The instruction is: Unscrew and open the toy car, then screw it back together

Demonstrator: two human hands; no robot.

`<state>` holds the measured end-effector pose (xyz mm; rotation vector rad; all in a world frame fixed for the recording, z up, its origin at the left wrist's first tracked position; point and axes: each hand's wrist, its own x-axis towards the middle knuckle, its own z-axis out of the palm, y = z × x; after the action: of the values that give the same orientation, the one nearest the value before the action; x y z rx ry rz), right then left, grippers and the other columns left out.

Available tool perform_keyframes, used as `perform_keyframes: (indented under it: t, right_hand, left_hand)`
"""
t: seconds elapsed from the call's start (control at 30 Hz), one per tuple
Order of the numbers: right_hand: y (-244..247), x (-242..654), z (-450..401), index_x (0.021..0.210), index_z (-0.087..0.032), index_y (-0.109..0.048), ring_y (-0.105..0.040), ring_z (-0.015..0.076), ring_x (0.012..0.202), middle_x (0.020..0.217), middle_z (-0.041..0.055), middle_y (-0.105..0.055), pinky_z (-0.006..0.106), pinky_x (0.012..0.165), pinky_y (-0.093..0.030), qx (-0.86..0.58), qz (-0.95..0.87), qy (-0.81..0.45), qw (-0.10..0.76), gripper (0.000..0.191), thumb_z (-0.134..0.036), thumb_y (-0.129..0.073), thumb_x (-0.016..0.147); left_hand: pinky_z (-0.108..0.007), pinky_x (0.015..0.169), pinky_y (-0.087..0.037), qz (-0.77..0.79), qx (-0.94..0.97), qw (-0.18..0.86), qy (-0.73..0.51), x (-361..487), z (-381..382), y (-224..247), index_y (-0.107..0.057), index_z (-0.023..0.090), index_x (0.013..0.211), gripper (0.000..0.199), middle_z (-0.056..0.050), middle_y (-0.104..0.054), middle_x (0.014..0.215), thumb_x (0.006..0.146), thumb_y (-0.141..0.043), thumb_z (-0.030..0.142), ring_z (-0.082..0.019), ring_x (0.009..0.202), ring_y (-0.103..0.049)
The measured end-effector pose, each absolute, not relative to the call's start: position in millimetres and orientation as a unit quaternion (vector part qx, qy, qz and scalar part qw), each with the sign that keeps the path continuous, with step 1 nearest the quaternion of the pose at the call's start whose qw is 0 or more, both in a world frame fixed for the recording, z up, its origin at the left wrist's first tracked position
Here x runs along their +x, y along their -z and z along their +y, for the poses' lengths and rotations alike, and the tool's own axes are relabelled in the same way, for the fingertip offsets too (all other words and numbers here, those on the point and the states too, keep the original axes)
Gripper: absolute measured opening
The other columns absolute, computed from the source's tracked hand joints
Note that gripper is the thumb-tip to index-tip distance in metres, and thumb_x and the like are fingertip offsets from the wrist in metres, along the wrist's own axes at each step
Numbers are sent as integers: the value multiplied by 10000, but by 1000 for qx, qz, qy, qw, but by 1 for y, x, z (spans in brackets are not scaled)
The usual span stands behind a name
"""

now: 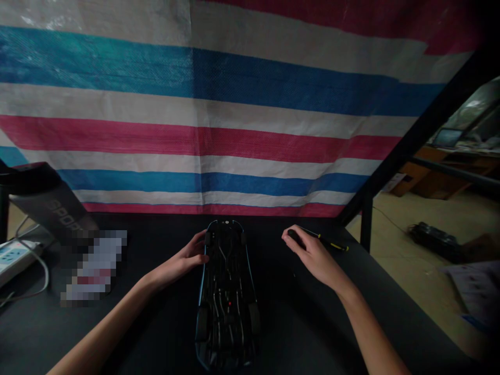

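Note:
A toy car lies upside down on the dark table, its black underside and wheels facing up and a blue body edge showing. My left hand grips its left side near the far end, thumb against the edge, with some fingers hidden behind the car. To the right of the car, my right hand is closed around a black-handled tool, apparently a screwdriver; its tip is not visible. Just beyond that hand lies a slim black-and-yellow tool, partly covered by the fingers.
A grey bottle marked SPORT stands at the left, by a blurred-out packet. A white power strip with a cable sits at the left edge. A striped tarpaulin hangs behind the black table.

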<state>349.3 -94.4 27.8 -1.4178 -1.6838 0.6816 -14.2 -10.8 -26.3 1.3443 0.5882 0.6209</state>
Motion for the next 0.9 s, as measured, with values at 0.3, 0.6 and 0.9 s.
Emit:
perform_keyframes:
  t: [0.3,0.6,0.9]
  right_hand:
    - [25,383,-140,1074,-263,-655,-697,226,919,1041,48,-723,316,806,-501,-628,-669,-250,309,312,-525,-508,992]
    - [43,388,-150,1059,-281,-653,-684,200,930,1070,27,-706,292,815,-534,-633,-668,-247,303,277,-525,-570,958]
    - [47,389,-147,1026,-277,-685,-702,209,936,1053,38,-728,276,777,-556,-625,-684,-230,296,296,-543,-578,949]
  left_hand:
    - [-521,1239,-235,284,584,709,-276,-12,-11,24,-269,327,1564,799,-72,-339,1643,890,-697,321,-339,1515,-287]
    - [-524,1239,-236,268,599,704,-271,-13,-6,31,-252,356,1575,796,-63,-326,1650,907,-681,318,-347,1515,-284]
    - [-504,1229,-256,267,597,700,-286,-10,-12,27,-287,339,1559,769,-63,-374,1624,901,-680,292,-333,1489,-336]
